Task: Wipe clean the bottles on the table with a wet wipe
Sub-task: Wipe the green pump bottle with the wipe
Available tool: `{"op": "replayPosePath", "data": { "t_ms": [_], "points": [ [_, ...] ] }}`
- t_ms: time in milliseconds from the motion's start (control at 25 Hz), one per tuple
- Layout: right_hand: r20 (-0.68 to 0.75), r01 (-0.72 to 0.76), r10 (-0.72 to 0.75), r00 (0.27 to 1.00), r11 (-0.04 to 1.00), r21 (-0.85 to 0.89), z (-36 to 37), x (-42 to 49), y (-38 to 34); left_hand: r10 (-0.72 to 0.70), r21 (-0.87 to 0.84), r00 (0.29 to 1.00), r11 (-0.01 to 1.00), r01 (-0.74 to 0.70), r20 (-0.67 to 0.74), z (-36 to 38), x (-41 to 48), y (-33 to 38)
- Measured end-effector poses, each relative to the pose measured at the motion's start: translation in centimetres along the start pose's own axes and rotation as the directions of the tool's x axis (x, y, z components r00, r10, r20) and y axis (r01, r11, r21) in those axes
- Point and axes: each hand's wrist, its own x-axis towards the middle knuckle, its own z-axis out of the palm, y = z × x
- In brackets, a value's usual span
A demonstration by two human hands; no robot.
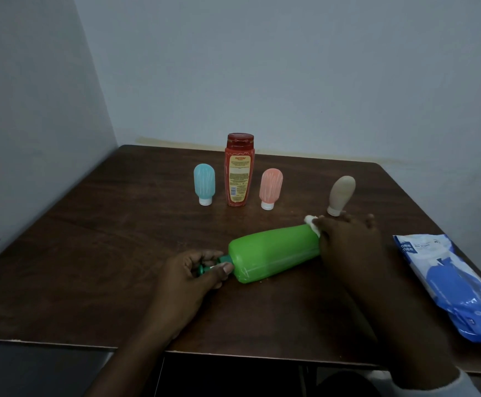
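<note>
Brown wooden table (pixel 90 253), left to right. At the rear stand a blue squeeze bottle (pixel 204 183), inverted on its white cap, and an upright red shampoo bottle (pixel 239 170). In front, the left hand (pixel 193 272) pinches the dark green cap (pixel 205 268) of the green bottle (pixel 273 253), which lies on its side at centre. A pink squeeze bottle (pixel 271 188) and a beige squeeze bottle (pixel 341 194) stand inverted behind. The right hand (pixel 348 239) clasps a white wet wipe (pixel 312 223) against the green bottle's base. A blue wipes pack (pixel 451 282) lies at the right edge.

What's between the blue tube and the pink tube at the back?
The upright red shampoo bottle stands between blue tube and pink tube; head view.
</note>
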Motion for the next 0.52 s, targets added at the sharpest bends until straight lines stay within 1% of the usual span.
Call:
{"op": "replayPosePath", "data": {
  "t_ms": [80,160,240,280,320,360,400,440,520],
  "points": [
    [-0.070,0.038,-0.039,0.997,0.999,-0.012,0.3,-0.4,-1.2,0.006,0.005,1.000,1.000,-0.006,-0.003,-0.2,0.0,-0.1],
    [-0.141,0.144,-0.143,0.980,0.990,-0.003,1.0,-1.7,-3.8,0.030,0.031,1.000,0.999,-0.030,0.005,-0.3,0.0,0.0],
    [-0.132,0.312,-0.306,0.943,0.950,0.023,1.5,-3.4,-7.2,0.032,0.033,0.999,0.999,-0.032,0.010,-0.3,-0.2,0.2],
    [-0.121,0.396,-0.390,0.913,0.918,0.029,1.6,-4.1,-8.6,0.029,0.027,0.999,0.999,-0.030,0.014,-0.3,-0.3,0.3],
    [-0.110,0.460,-0.455,0.884,0.888,0.024,1.7,-4.5,-9.4,0.030,0.023,0.999,0.999,-0.031,0.020,-0.3,-0.4,0.3],
    [-0.098,0.491,-0.487,0.868,0.871,0.014,1.6,-4.6,-9.6,0.030,0.023,0.999,0.999,-0.030,0.023,-0.3,-0.5,0.4],
    [-0.089,0.480,-0.478,0.874,0.877,0.009,1.5,-4.2,-9.1,0.029,0.027,0.999,0.999,-0.030,0.021,-0.2,-0.5,0.4],
    [-0.074,0.429,-0.428,0.901,0.903,0.004,1.3,-3.6,-8.1,0.029,0.033,1.000,0.999,-0.029,0.012,-0.2,-0.4,0.3],
    [-0.015,0.258,-0.258,0.966,0.966,-0.004,0.7,-2.5,-5.3,0.035,0.051,0.999,0.998,-0.035,-0.006,-0.2,-0.3,0.1]
  ]
}}
